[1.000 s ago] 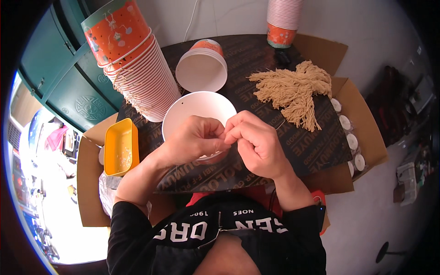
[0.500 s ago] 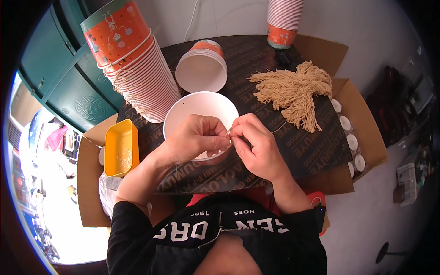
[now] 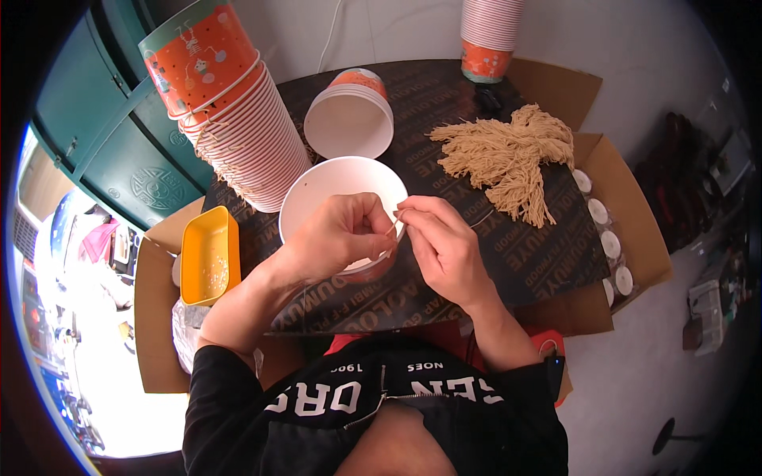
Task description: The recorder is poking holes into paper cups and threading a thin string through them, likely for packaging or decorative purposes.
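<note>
In front of me a paper bucket [image 3: 317, 184] with a white inside faces up from the table, partly hidden by my hands. Both hands meet at its right rim. My left hand [image 3: 345, 236] is closed, thumb and index finger pinching a thin pale cord [image 3: 394, 225]. On the right side of the rim, my right hand [image 3: 448, 246] pinches the same cord between bent fingers. The cord's ends are too small to follow. A bundle of tan cords [image 3: 512, 155] lies to the right on the table.
A tall leaning stack of orange paper buckets [image 3: 246, 131] stands at left, cords hanging along its rims. Behind the bucket lie a few nested buckets [image 3: 349, 119]. A yellow tray [image 3: 210, 254] holds small white bits. Another stack [image 3: 488, 47] stands at the far right, beside cardboard boxes [image 3: 635, 214].
Both hands stay at the rim; the right fingers have shifted their pinch on the cord and spread slightly away from the left hand. The bucket has moved a little left.
</note>
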Tool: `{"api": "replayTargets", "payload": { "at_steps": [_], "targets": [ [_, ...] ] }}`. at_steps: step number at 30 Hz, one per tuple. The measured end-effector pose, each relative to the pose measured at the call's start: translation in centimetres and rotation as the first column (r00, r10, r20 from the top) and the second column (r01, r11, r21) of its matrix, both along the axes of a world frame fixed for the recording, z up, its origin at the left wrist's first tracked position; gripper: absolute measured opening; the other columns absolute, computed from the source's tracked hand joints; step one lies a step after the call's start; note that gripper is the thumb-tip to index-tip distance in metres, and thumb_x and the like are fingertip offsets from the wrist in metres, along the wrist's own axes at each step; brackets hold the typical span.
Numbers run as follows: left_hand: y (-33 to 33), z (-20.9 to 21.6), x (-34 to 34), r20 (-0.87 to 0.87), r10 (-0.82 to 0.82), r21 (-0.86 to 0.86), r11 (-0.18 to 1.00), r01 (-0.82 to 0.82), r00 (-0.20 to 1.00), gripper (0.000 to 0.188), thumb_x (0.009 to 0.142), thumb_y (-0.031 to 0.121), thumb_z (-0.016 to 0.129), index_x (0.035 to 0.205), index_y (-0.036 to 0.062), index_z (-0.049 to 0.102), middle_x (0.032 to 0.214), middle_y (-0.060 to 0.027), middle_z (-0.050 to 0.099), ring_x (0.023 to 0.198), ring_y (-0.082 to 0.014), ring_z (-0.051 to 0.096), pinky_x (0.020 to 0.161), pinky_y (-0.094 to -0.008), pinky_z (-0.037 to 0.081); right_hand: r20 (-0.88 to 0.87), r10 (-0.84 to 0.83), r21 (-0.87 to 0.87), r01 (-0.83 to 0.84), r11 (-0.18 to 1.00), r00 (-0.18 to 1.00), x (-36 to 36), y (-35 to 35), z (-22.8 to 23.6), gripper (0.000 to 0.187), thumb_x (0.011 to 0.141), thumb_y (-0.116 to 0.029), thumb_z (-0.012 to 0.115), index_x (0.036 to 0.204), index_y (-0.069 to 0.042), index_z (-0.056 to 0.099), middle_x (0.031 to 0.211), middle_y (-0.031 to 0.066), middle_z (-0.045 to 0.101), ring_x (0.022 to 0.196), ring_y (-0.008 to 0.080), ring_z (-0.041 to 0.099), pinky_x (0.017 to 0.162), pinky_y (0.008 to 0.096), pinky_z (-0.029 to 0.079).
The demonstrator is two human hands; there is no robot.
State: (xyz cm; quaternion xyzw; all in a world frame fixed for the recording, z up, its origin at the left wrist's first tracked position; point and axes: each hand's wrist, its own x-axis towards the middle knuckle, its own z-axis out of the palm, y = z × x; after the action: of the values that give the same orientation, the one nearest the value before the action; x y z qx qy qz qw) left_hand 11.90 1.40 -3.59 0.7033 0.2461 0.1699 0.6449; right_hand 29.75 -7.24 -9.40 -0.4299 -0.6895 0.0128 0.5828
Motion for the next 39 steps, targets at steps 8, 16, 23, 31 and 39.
{"api": "replayTargets", "payload": {
  "at_steps": [8,16,23,31,39],
  "targets": [
    [-1.7,-1.3,0.4,0.12,0.134,0.72,0.671,-0.18,0.984,0.015,0.081,-0.003,0.068,0.09,-0.0011,0.057,0.079,-0.011,0.065,0.069,-0.0186,0.065,0.06,-0.0309,0.051,-0.125,0.061,-0.122,-0.077,0.99,0.99,-0.9,0.3,0.0,0.022,0.086,0.011,0.061,0.107,0.005,0.066,0.1,0.0139,0.061,0.085,0.0285,0.066,0.071,0.0351,0.054],
    [-3.0,-1.7,0.5,0.12,0.231,0.906,0.373,-0.202,0.966,0.021,0.079,-0.004,0.07,0.094,0.0004,0.057,0.081,-0.0136,0.06,0.068,-0.0296,0.063,0.059,-0.0376,0.05,-0.106,0.067,-0.113,-0.079,0.991,0.992,-0.8,0.3,0.1,0.029,0.087,0.011,0.06,0.115,0.005,0.065,0.099,0.0139,0.06,0.084,0.0274,0.065,0.072,0.0345,0.054],
    [-2.6,-2.6,0.5,0.168,0.201,0.955,0.208,-0.21,0.965,0.027,0.077,-0.001,0.073,0.094,0.0024,0.052,0.076,-0.0126,0.058,0.064,-0.0337,0.06,0.057,-0.0426,0.049,-0.079,0.157,-0.186,-0.17,0.968,0.984,-0.5,0.4,0.8,0.031,0.088,0.012,0.056,0.118,0.005,0.063,0.108,0.0155,0.058,0.095,0.03,0.063,0.081,0.0362,0.053],
    [-2.6,-2.2,0.4,0.164,0.184,0.933,0.291,-0.213,0.969,0.022,0.081,-0.002,0.072,0.093,0.0014,0.055,0.075,-0.0134,0.064,0.064,-0.0301,0.066,0.058,-0.0371,0.053,-0.205,0.237,-0.206,-0.279,0.938,0.95,-0.3,0.7,-0.1,0.013,0.091,0.008,0.056,0.103,0.004,0.06,0.11,0.0148,0.057,0.099,0.0294,0.063,0.082,0.0345,0.052],
    [-2.2,-2.1,0.1,0.127,0.187,0.88,0.432,-0.198,0.974,0.013,0.085,-0.004,0.07,0.092,-0.0023,0.059,0.08,-0.0131,0.07,0.068,-0.0224,0.071,0.061,-0.0293,0.057,-0.32,0.245,-0.23,-0.326,0.917,0.915,-0.4,0.1,0.1,0.007,0.092,0.005,0.058,0.099,0.004,0.06,0.111,0.014,0.06,0.094,0.0248,0.065,0.08,0.0318,0.053]
  ]
}}
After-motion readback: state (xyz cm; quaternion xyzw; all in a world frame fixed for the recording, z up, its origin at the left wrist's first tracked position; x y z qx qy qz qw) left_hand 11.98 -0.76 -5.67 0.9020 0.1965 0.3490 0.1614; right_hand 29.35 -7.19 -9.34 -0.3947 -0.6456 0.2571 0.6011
